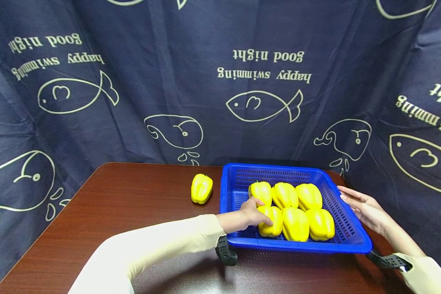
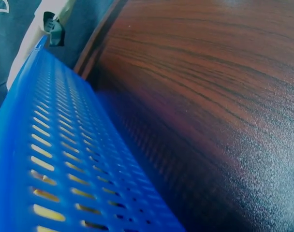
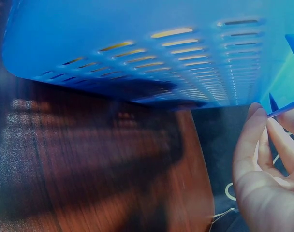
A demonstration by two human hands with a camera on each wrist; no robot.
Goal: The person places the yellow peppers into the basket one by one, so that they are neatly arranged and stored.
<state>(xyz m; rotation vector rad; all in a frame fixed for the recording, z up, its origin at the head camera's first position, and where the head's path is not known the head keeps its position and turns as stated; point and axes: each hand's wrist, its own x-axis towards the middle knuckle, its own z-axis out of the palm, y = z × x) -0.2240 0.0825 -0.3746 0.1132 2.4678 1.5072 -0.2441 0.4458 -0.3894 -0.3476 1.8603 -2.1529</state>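
My left hand [image 1: 250, 212] reaches over the left rim of a blue basket [image 1: 228, 165] and grips a yellow bell pepper [image 1: 273, 228] in the front row, thumb on its near side. Beside it in that row lie two more peppers, a middle one [image 1: 295, 224] and a right one [image 1: 320, 224]. Behind them is a row of three, including a left pepper [image 1: 261, 191] close to my fingers. At the basket's right side, my right hand [image 1: 369, 212] holds the rim with its fingertips; the right wrist view shows these fingers [image 3: 246, 140] against the edge.
One more yellow bell pepper [image 1: 201, 188] stands on the brown table [image 1: 150, 192], left of the basket. A dark blue curtain [image 1: 206, 81] with fish drawings hangs behind the table and at its sides. The basket's slotted wall [image 2: 74, 145] rises close to the left wrist camera.
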